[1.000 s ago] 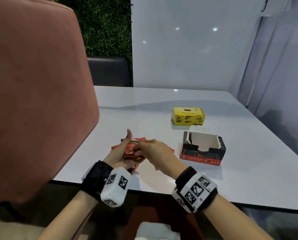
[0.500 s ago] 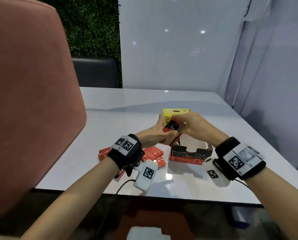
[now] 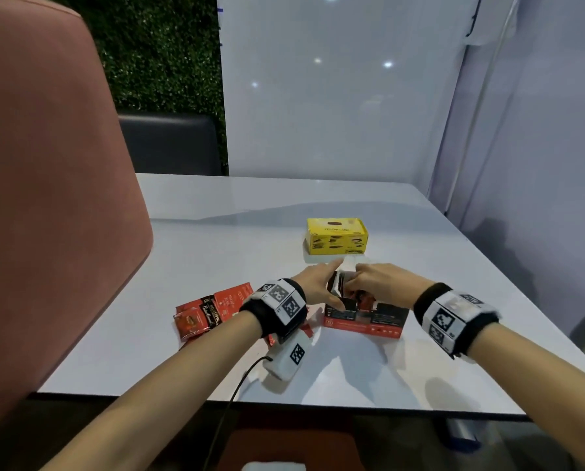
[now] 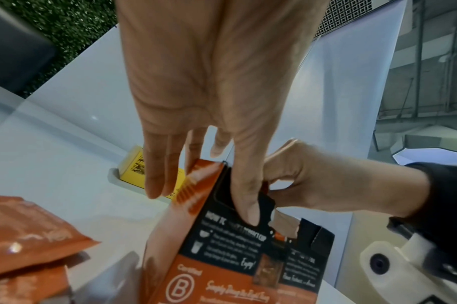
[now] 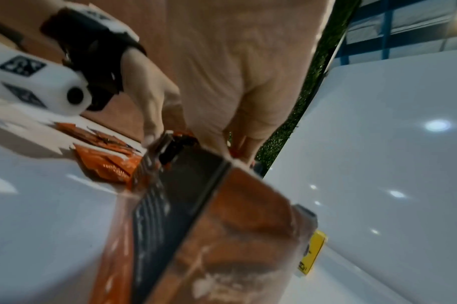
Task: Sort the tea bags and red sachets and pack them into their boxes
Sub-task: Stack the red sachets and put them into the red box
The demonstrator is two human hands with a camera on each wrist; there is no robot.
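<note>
The open red-and-black box (image 3: 365,322) stands on the white table (image 3: 216,232), with both hands at its top. My left hand (image 3: 328,283) pinches the box's left end wall (image 4: 196,185), thumb (image 4: 245,205) on one side and straight fingers (image 4: 157,174) on the other. My right hand (image 3: 359,283) is curled over the opening and grips a small stack of red sachets (image 3: 362,297) partly inside the box. Several loose red sachets (image 3: 209,312) lie left of the box. The yellow tea box (image 3: 335,236) stands shut behind it. No tea bags show.
A pink chair back (image 3: 46,198) fills the left of the head view. A dark chair (image 3: 168,144) stands at the table's far side. White panels wall in the back and right. A black cable (image 3: 236,385) hangs from my left wrist over the table's near edge.
Both hands lifted a stack of sachets from the loose pile, carried it right over the red box, and have now lowered it into the opening. My left hand now holds the box's end.
</note>
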